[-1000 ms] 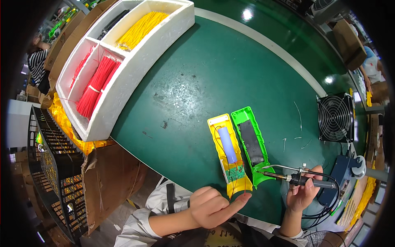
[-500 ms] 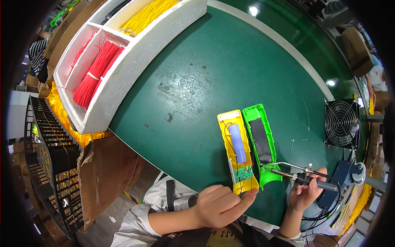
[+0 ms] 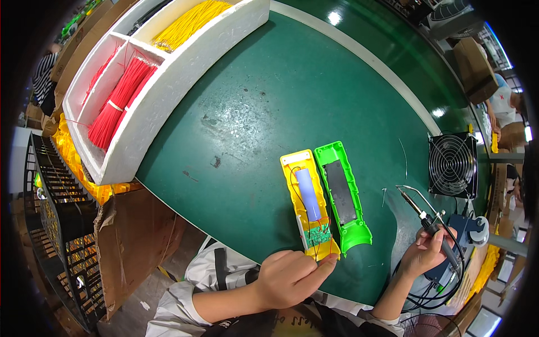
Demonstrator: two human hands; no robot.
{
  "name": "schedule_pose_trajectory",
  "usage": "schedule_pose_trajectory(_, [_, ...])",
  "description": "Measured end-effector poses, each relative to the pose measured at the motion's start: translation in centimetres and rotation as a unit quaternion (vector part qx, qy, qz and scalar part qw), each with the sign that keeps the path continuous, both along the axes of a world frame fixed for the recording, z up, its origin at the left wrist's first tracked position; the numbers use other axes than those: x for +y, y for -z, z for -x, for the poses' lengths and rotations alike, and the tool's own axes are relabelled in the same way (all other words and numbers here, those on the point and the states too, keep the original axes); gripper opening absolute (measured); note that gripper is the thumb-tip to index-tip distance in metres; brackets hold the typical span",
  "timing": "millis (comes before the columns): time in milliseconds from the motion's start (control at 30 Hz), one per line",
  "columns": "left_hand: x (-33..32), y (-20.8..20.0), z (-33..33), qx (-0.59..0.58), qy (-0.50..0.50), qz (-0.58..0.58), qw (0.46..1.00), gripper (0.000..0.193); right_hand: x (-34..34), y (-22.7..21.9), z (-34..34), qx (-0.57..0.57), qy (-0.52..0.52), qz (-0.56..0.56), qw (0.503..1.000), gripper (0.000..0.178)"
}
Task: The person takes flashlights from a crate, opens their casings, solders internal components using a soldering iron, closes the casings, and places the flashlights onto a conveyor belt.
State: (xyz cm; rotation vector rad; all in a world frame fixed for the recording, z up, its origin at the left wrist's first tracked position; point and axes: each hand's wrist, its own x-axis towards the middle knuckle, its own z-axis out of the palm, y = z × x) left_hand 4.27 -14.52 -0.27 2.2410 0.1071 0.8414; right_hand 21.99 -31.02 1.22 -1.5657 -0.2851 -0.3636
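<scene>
My left hand (image 3: 289, 279) is closed at the near end of a yellow plastic shell half (image 3: 329, 250), thumb and forefinger pinched where thin red and black wires (image 3: 319, 251) run down to them. Inside that shell lie a purple cylindrical battery cell (image 3: 307, 194) and a small green circuit board (image 3: 319, 236). Alongside it on the right rests a green shell half (image 3: 355, 231) with a black pad (image 3: 341, 191) in it. My right hand (image 3: 424, 255) grips a soldering iron (image 3: 431, 226) with a curved metal tube, its tip raised well to the right of both shells.
A white foam box (image 3: 185, 73) with bundled red and yellow wires stands at the far left, beside a black plastic crate (image 3: 62, 213) and cardboard. A black fan (image 3: 452, 165) and a dark blue box-shaped unit (image 3: 463, 227) stand on the right. Loose wire snippets lie near the fan.
My right hand has drawn the soldering iron away from the shells, up and to the right. My left hand stays at the yellow shell's near end. The whole view has shifted slightly.
</scene>
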Motion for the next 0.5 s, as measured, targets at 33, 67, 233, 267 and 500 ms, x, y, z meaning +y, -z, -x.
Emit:
schedule_pose_trajectory(33, [0.0, 0.1, 0.0, -0.008, 0.001, 0.002, 1.000, 0.023, 0.2, -0.1, 0.1, 0.000, -0.002, 0.001, 1.000, 0.022])
schedule_pose_trajectory(67, [-0.1, 0.1, -0.1, -0.015, 0.002, 0.004, 1.000, 0.022, 0.4, -0.4, 0.3, 0.008, -0.008, -0.013, 1.000, 0.021])
schedule_pose_trajectory(233, [0.0, -0.1, -0.1, -0.041, 0.000, -0.011, 0.999, 0.019, -0.7, -0.6, 0.6, 0.121, -0.205, -0.209, 0.949, 0.019])
schedule_pose_trajectory(267, [0.0, -0.1, 0.0, -0.048, 0.008, -0.011, 0.999, 0.019, -0.6, -0.5, 0.9, 0.122, -0.204, -0.208, 0.949, 0.019])
schedule_pose_trajectory(500, [0.3, -0.5, -0.2, -0.041, 0.012, -0.011, 0.999, 0.018, 1.4, -0.1, 2.9, 0.182, -0.258, -0.172, 0.933, 0.026])
